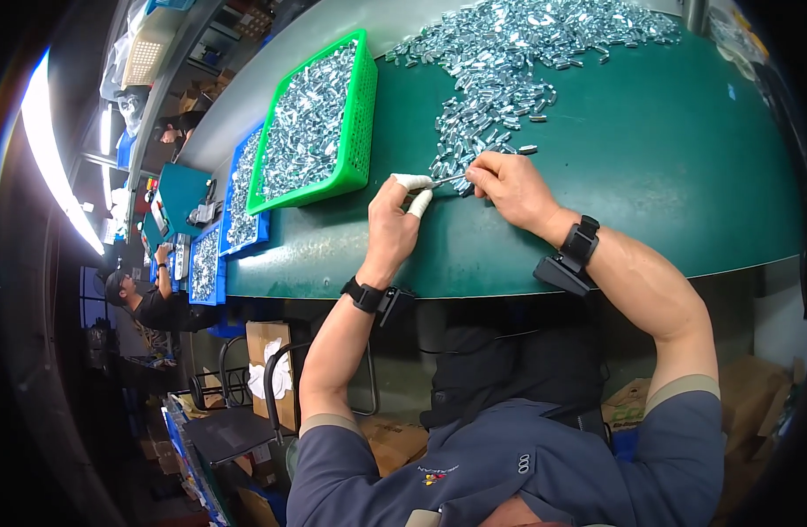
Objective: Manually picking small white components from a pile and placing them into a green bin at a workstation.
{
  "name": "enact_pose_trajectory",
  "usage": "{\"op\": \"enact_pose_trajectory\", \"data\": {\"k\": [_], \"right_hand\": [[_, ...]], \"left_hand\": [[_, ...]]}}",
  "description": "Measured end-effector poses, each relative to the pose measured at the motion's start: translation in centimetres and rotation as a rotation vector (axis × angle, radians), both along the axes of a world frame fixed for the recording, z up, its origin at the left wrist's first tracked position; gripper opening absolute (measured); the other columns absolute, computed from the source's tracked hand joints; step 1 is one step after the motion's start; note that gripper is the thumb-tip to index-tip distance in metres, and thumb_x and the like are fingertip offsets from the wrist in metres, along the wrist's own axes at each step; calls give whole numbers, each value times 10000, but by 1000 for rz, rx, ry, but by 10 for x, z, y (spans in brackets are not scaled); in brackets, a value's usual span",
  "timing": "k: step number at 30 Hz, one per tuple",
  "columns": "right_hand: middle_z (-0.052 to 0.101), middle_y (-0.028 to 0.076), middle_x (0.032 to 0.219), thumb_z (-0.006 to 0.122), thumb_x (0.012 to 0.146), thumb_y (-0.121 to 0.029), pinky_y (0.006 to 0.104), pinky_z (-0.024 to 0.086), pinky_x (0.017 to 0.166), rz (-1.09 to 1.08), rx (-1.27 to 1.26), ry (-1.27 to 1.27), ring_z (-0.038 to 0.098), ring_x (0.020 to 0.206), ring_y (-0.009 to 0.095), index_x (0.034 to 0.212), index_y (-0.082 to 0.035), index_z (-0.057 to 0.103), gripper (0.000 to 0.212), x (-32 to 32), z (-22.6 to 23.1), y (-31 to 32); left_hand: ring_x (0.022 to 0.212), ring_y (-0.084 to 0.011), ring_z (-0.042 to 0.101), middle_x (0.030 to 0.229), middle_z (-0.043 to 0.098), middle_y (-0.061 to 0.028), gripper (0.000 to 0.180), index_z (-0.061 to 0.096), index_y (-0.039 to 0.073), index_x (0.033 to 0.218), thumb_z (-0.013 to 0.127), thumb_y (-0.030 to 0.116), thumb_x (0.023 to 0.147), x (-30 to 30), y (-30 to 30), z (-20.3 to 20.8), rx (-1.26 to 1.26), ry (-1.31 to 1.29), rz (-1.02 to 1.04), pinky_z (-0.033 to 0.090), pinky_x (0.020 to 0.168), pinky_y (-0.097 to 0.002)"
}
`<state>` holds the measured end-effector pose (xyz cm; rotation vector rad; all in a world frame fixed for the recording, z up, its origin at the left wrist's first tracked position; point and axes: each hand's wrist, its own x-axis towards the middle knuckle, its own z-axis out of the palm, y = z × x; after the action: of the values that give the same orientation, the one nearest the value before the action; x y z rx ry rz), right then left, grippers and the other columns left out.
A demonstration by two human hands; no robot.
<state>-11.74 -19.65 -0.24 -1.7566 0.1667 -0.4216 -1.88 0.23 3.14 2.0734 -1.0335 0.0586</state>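
Observation:
My left hand (393,227) pinches between thumb and forefinger, both tips wrapped in white covers. Its fingertips meet one end of a thin metal rod (451,179); any small part held there is too tiny to make out. The rod's other end sits in the closed fingers of my right hand (514,190). Both hands are above the near part of the green tabletop (632,184). Just beyond them, a trail of small silvery metal cylinders (496,104) runs down from a wide heap (544,35) at the back.
Left of my hands stands a bright green plastic basket (360,123) full of such metal pieces. Blue trays (256,230) with more pieces lie beside it. A co-worker (149,303) is at the far left. A black chair (237,430) stands below the table edge.

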Motion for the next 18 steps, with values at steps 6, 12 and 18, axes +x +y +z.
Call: {"op": "enact_pose_trajectory", "data": {"k": [6, 12, 18], "right_hand": [[684, 80, 648, 595, 1010, -296, 372, 494, 601, 72, -14, 27, 644, 593, 211, 789, -22, 696, 366, -3, 3, -1], [639, 35, 601, 567, 1060, -316, 303, 458, 540, 127, -3, 85, 579, 540, 113, 798, -15, 692, 418, -7, 8, 4], [632, 24, 601, 559, 1070, -345, 282, 445, 528, 201, -13, 102, 566, 536, 94, 773, -27, 679, 451, -6, 7, 2]], "left_hand": [[818, -242, 674, 932, 689, -109, 161, 718, 11, 1029, 753, -18, 875, -2, -7, -6, -46, -56, -104, 541, 724, -330], [844, -273, 672, 916, 691, -115, 165, 716, 15, 1008, 764, -21, 855, -7, -15, -5, -36, -70, -150, 536, 726, -365], [865, -299, 665, 914, 688, -122, 160, 718, 29, 989, 766, -23, 844, -10, -5, 4, -2, -169, -129, 530, 737, -390]]}}
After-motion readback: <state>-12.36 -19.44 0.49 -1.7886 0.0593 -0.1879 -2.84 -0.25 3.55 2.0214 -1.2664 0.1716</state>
